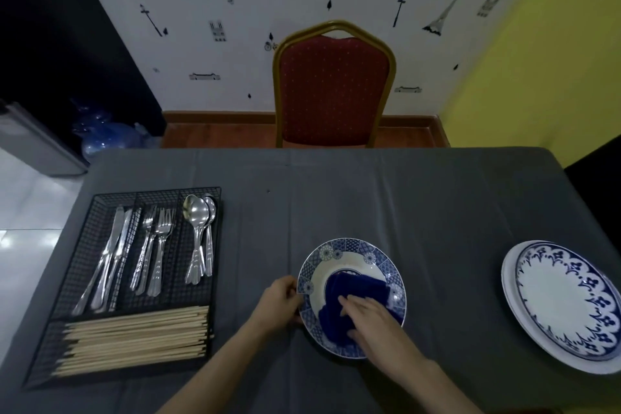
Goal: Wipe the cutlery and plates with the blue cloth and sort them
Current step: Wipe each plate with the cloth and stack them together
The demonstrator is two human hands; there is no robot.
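A deep plate with a blue patterned rim (pixel 346 250) sits on the grey table in front of me. My left hand (pixel 280 302) grips its left rim. The blue cloth (pixel 353 292) lies bunched inside the plate, and my right hand (pixel 369 314) presses down on it with fingers spread flat. At the right edge lies a stack of white plates with blue floral edging (pixel 564 302). A black wire organiser (pixel 84 276) on the left holds knives (pixel 114 255), forks (pixel 156 245), spoons (pixel 200 232) and wooden chopsticks (pixel 134 336) in separate compartments.
A grey cloth covers the table (pixel 403 205). A red chair with a gold frame (pixel 332 87) stands at the far side. Blue water bottles (pixel 104 134) sit on the floor at the back left.
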